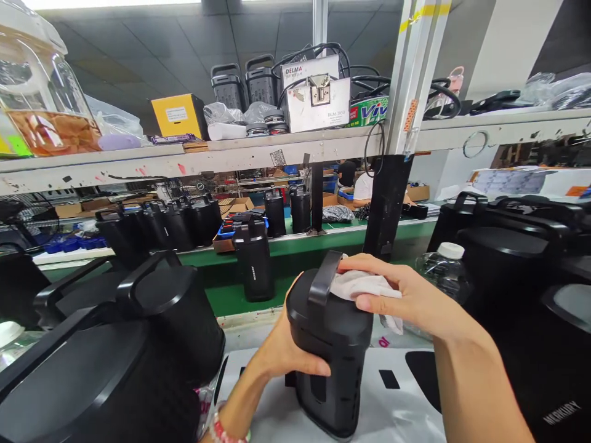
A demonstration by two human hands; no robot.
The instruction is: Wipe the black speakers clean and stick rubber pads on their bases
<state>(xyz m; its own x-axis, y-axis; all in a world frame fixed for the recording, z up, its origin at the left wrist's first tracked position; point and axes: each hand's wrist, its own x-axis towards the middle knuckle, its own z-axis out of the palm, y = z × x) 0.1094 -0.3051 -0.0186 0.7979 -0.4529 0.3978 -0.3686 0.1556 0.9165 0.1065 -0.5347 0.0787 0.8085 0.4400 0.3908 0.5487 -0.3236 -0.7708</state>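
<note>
A black portable speaker (341, 363) with a carrying handle on top stands slightly tilted in front of me, over a white plastic sheet. My left hand (290, 351) is wrapped round its left side, thumb across the front, the other fingers hidden behind it. On the right, my right hand (392, 289) grips a crumpled white cloth (362, 286) and presses it against the speaker's top, beside the handle. The speaker's underside is hidden from view.
Larger black speakers (87, 369) crowd the left, and more speakers (512, 258) stand on the right near a clear bottle (446, 271). One small speaker (253, 258) stands behind. Overhead, a shelf (221, 157) carries boxes and a jar; a metal post (406, 92) rises on the right.
</note>
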